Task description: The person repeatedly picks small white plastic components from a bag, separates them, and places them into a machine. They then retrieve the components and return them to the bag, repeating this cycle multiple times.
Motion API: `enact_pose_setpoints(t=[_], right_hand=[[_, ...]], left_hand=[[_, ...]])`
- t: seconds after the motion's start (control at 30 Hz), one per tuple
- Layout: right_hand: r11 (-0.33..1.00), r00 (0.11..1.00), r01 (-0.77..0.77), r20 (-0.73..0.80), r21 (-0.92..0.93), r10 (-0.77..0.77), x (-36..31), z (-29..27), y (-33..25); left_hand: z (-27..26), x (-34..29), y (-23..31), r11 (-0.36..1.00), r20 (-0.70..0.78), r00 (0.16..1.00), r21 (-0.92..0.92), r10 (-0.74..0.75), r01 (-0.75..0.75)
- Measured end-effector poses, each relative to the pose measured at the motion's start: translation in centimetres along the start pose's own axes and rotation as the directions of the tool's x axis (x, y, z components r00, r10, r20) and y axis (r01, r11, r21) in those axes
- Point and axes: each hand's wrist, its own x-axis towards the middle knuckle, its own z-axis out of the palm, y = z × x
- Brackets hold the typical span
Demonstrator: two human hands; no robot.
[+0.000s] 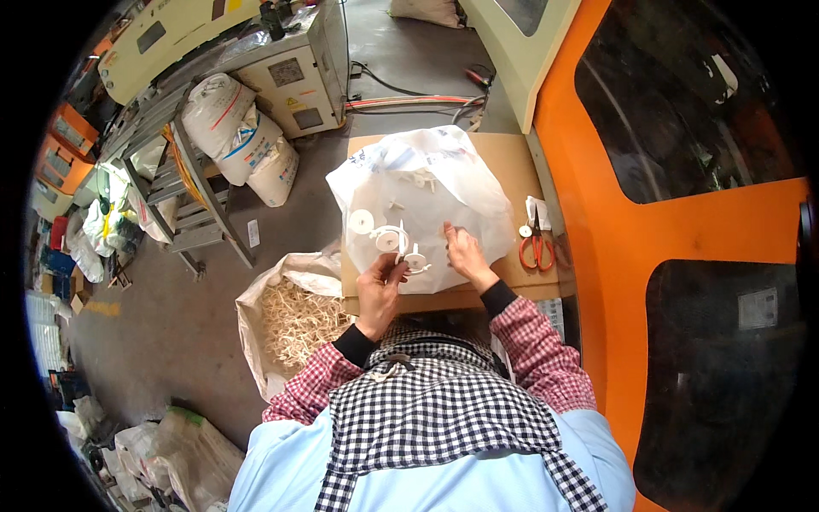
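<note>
Head view is showing both hands working over a white plastic bag (444, 183) lying on the cardboard-covered surface (503, 158). The left hand (380, 286), forearm angling up from the body, is pinching a white plastic part (401, 243) at the bag's near edge. The right hand (463, 252) is resting on the bag, fingers curled; whether it grips anything I cannot tell. Orange scissors (536, 249) are lying right of the bag.
</note>
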Motion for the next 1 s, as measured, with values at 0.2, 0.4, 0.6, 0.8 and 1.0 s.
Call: enact_pose_setpoints(t=[0.2, 0.4, 0.6, 0.8, 1.0], right_hand=[[0.88, 0.849, 0.346, 0.291, 0.326, -0.442, -6.1, 0.4, -3.0], [0.818, 0.811, 0.572, 0.2, -0.068, -0.55, -10.2, -1.5, -5.3], [0.518, 0.533, 0.843, 0.348, -0.144, -0.771, -10.7, -3.2, -4.6], [0.931, 0.866, 0.34, 0.43, -0.13, -0.256, -8.9, -1.9, -1.3], [0.912, 0.963, -0.206, 0.239, 0.356, 0.125, -0.4, 0.9, 6.4]], left_hand=[[-0.8, -0.3, -0.2, 0.991, 0.154, 0.979, -0.017, -0.132, 0.136], [-1.0, -0.6, 0.8, 0.909, 0.345, 0.883, -0.153, -0.318, 0.387], [-1.4, 0.2, 2.7, 0.861, 0.501, 0.779, -0.12, -0.377, 0.494], [-1.2, -1.2, 2.8, 0.745, 0.38, 0.849, 0.426, 0.367, -0.513], [-0.3, -1.0, 3.6, 0.624, 0.418, 0.783, 0.475, 0.46, -0.621]])
